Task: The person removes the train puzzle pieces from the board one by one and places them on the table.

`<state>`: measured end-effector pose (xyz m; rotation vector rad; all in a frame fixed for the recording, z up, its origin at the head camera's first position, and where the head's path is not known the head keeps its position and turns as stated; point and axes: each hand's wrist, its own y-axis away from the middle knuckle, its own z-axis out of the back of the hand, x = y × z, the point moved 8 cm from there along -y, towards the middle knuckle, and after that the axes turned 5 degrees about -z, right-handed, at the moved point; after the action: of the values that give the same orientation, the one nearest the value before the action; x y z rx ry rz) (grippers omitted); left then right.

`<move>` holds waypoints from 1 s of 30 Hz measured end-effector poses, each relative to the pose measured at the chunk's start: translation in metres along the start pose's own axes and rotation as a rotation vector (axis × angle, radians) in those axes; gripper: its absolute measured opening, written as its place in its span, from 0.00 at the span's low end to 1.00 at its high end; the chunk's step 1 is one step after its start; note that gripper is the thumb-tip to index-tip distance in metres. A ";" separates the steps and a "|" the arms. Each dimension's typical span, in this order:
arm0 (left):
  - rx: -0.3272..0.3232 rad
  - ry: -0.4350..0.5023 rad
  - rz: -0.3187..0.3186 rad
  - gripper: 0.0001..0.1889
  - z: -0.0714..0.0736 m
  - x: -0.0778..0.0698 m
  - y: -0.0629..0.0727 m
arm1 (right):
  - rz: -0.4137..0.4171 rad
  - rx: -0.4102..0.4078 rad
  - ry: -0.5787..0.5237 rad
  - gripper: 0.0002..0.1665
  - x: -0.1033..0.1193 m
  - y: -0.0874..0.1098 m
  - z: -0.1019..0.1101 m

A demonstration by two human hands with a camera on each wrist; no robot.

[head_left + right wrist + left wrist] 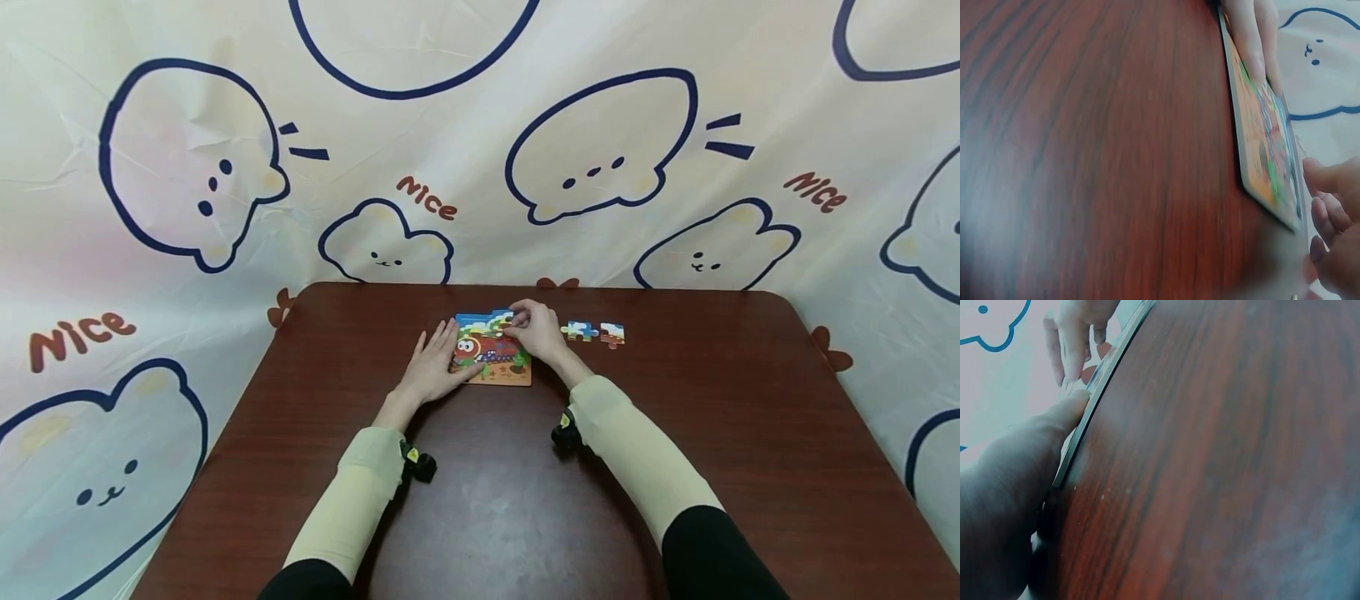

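Observation:
A colorful jigsaw puzzle board (495, 372) with a red cartoon train lies on the table. My left hand (433, 364) rests along its left side, fingers extended and thumb laid over the lower part of the picture. At the upper right of the board, my right hand (538, 330) has its thumb and fingers bent around a blue-and-green puzzle piece (501, 316), which stands out past the top edge. In the right wrist view, the right fingers (1329, 215) are curled beside the board's end and the piece is hidden.
Two loose puzzle pieces, a blue one (581, 331) and a red-and-blue one (612, 334), lie right of the right hand. The brown wooden table (495, 500) meets a cartoon-printed cloth backdrop (480, 167) at its far edge.

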<state>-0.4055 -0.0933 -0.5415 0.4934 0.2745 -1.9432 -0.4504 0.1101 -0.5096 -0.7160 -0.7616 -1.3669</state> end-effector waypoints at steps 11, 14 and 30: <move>0.000 -0.001 -0.010 0.57 -0.002 0.000 0.000 | 0.001 -0.010 0.032 0.23 -0.025 0.004 0.030; -0.002 0.000 -0.009 0.57 -0.001 0.000 0.000 | -0.004 -0.013 0.034 0.23 -0.032 0.006 0.037; -0.007 0.020 -0.005 0.56 0.001 -0.002 0.002 | -0.030 0.008 0.031 0.23 -0.046 0.008 0.054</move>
<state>-0.4032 -0.0931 -0.5402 0.5079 0.2949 -1.9421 -0.4482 0.1813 -0.5158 -0.6785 -0.7554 -1.3980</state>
